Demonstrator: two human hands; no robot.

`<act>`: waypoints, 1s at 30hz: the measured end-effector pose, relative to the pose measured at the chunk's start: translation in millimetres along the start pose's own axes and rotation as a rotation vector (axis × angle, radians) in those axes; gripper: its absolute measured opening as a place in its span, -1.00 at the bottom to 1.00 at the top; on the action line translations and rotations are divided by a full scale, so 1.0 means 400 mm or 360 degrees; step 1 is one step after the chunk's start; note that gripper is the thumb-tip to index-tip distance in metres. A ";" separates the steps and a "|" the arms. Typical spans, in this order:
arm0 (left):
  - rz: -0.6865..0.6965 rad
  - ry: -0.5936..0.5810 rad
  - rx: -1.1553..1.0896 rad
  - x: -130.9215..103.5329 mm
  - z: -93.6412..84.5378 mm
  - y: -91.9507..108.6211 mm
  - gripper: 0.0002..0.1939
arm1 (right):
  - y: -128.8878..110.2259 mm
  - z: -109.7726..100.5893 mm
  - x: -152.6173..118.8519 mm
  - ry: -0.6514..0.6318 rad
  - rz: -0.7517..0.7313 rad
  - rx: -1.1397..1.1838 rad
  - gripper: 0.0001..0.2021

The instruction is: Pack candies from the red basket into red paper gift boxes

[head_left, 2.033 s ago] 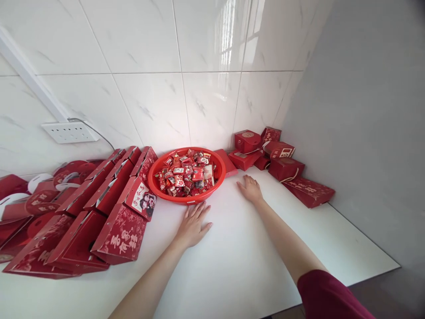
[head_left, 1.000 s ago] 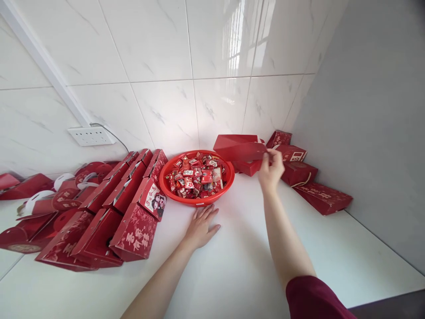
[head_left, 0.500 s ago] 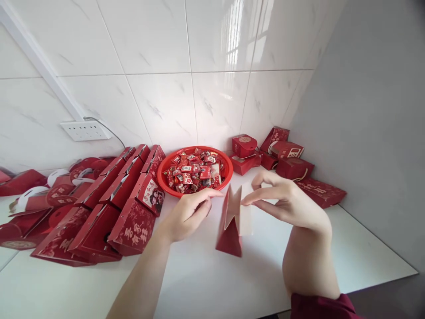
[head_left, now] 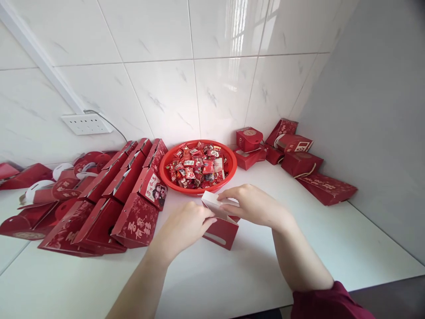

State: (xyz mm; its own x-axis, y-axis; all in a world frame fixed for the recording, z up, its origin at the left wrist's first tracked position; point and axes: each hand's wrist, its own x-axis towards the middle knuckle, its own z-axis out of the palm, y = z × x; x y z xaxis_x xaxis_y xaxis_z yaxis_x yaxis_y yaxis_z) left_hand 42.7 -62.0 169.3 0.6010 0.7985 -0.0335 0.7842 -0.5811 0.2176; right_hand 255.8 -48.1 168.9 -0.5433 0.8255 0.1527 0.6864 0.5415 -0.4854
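A small red paper box (head_left: pixel 223 232) with a pale inside stands on the white table in front of the candy basket, its top open. My left hand (head_left: pixel 184 228) is at its left side, thumb and fingers closed on the upper edge. From the right, my right hand (head_left: pixel 254 206) reaches over the opening, fingertips at the raised pale flap (head_left: pixel 210 198). Whether those fingers pinch the flap is hard to see. Just behind the box, the red basket (head_left: pixel 163 176) holds many wrapped candies (head_left: pixel 195 164).
Rows of red boxes (head_left: pixel 136 221) stand on the left, with more red packages (head_left: pixel 36 219) beyond them. At the back right lie more red boxes (head_left: pixel 303 164). A tiled wall (head_left: pixel 159 97) with a socket strip (head_left: pixel 86 124) borders the white table (head_left: pixel 315 248).
The red box has turned so its broad side faces me. My left hand has moved onto its edge, and my right hand has shifted left over the opening. The view has moved slightly.
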 end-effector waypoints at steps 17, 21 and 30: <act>0.0175 0.0046 -0.0293 0.005 -0.029 -0.072 -0.68 | 0.001 0.071 0.059 -0.0076 -0.0274 -0.0038 -0.72; 0.0119 -0.0046 -0.0500 0.021 -0.016 -0.081 -0.69 | 0.006 0.065 0.061 0.0123 -0.0347 0.0052 -0.86; -0.0047 -0.0051 -0.0635 0.017 -0.020 -0.095 -0.67 | 0.018 0.041 0.054 -0.0027 -0.0494 0.0111 -0.80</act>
State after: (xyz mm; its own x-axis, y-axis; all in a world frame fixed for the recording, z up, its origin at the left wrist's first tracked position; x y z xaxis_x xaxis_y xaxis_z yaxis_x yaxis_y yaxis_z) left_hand 15.8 -33.0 168.8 0.5886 0.8050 -0.0744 0.6835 -0.4465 0.5774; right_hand 241.2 -28.7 154.7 -0.7299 0.6194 0.2890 0.4520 0.7546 -0.4757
